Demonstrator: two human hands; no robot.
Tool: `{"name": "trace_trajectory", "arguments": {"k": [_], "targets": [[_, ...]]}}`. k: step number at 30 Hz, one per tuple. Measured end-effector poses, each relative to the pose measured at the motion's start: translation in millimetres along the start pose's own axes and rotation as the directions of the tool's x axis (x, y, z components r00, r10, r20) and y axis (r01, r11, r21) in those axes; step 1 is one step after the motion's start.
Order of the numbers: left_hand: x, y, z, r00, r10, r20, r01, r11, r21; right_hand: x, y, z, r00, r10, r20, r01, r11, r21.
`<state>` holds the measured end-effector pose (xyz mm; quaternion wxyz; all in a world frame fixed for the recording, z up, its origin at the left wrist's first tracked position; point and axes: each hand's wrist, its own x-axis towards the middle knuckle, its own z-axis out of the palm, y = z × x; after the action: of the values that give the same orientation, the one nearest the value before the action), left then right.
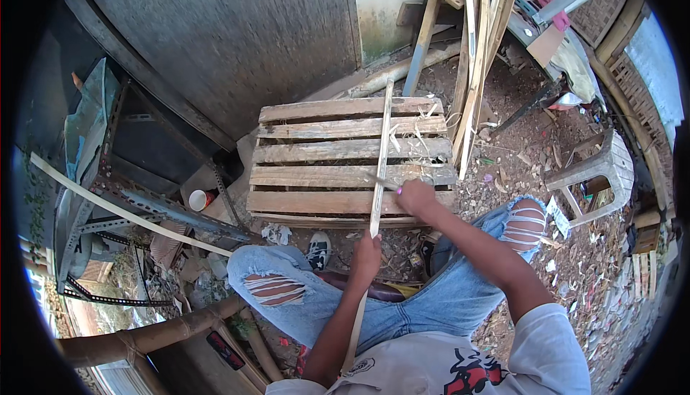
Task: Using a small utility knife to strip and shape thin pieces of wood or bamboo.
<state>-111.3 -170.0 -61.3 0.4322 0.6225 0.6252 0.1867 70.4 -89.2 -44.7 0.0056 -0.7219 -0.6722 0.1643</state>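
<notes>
A long, pale bamboo strip (382, 152) runs from beside my waist, between my knees and out over a low slatted wooden bench (309, 176). My left hand (367, 257) is closed around the strip just in front of the bench's near edge. In my right hand (417, 198) is a knife (383, 181), its fist closed on the handle, where a bit of pink shows. The blade points left and lies across the strip over the slats; whether it cuts in, I cannot tell. Curled shavings (413, 140) are scattered on the right part of the bench.
Long strips (474, 64) lean upright beyond the bench's right end. At right stands a worn plastic stool (600, 172) on littered soil. A metal-angle frame (165, 204) is at left, near a red-and-white cup (200, 199). A bamboo pole (151, 337) lies at lower left.
</notes>
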Motion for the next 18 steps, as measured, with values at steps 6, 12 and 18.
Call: {"name": "trace_trajectory", "arguments": {"k": [6,12,18], "targets": [[-1,-19,3,0.996,-0.016,0.085,0.030,0.984,-0.176,-10,11,-19,0.995,-0.083,0.047,0.084,0.996,-0.029],[4,-24,7,0.995,-0.027,0.100,0.048,0.975,-0.217,-56,-31,6,0.932,-0.303,0.201,0.283,0.951,0.124],[-14,9,-12,0.887,-0.197,0.417,0.426,0.695,-0.579,7,23,-17,0.997,0.074,0.030,-0.074,0.997,-0.015]]}}
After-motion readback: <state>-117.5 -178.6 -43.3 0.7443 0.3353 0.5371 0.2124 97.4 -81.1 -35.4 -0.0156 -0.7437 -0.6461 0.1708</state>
